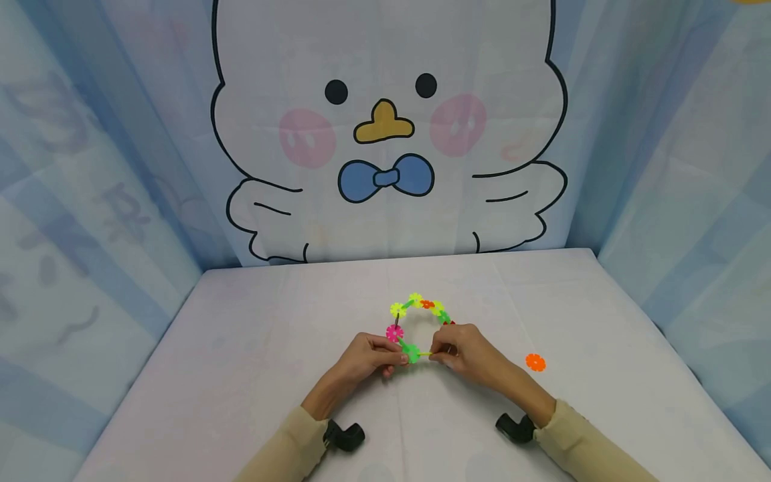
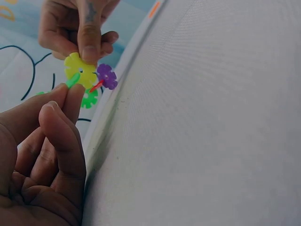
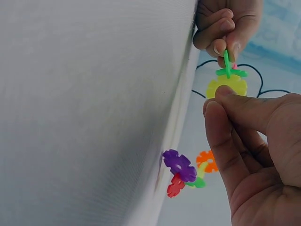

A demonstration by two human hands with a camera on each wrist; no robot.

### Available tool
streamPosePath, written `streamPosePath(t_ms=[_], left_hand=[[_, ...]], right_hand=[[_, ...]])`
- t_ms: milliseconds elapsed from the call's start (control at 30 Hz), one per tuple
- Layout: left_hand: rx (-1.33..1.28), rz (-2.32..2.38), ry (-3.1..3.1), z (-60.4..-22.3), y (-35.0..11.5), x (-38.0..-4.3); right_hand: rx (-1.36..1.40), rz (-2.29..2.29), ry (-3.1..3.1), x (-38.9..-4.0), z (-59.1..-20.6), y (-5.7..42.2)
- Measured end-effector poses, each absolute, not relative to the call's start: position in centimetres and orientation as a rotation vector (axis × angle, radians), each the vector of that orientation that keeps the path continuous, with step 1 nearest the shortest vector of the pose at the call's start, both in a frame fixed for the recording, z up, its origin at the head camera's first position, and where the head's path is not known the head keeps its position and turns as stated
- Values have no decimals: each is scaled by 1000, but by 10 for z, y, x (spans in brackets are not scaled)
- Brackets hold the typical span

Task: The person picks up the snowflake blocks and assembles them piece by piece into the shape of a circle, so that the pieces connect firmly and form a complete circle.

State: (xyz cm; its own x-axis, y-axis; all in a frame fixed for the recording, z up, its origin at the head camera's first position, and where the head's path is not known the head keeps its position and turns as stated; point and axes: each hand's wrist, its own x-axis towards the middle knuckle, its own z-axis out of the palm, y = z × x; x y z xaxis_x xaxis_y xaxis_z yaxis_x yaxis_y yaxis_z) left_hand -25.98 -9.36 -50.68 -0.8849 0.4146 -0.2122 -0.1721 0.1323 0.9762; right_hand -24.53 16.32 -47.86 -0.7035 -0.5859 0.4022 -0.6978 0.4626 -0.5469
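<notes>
A curved chain of interlocking flower-shaped plastic discs arcs between both hands, with a pink disc (image 1: pixel 394 333), a yellow disc (image 1: pixel 397 309) and a small orange-red disc (image 1: pixel 427 304) along it. My left hand (image 1: pixel 369 356) pinches a green disc (image 1: pixel 412 353) at the near side between thumb and forefinger. From the right, my right hand (image 1: pixel 466 351) pinches a yellow disc (image 3: pixel 227 87), seen edge-on from the head. The yellow disc meets the green disc (image 3: pixel 231 73) in the right wrist view. Beneath the right fingers hang a purple disc (image 3: pixel 178 165) and a red disc (image 3: pixel 176 186).
A loose orange disc (image 1: pixel 535 362) lies on the white-covered table (image 1: pixel 241 375), right of the right hand. Black wrist mounts (image 1: pixel 345 436) sit at both cuffs. A curtain with a cartoon bird (image 1: pixel 385 221) stands behind the table, and blue curtains flank it.
</notes>
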Motion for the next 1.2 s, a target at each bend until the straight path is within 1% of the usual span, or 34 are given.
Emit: streamPosePath(t_ms=[633,1200], left_hand=[[209,1782,2000,-506,-93,-260],[253,1800,1988,-507,-96,-262]], right_hand=[[1176,925,-2535,-239,-479,156],[1051,1001,-2589,-239,-472,159]])
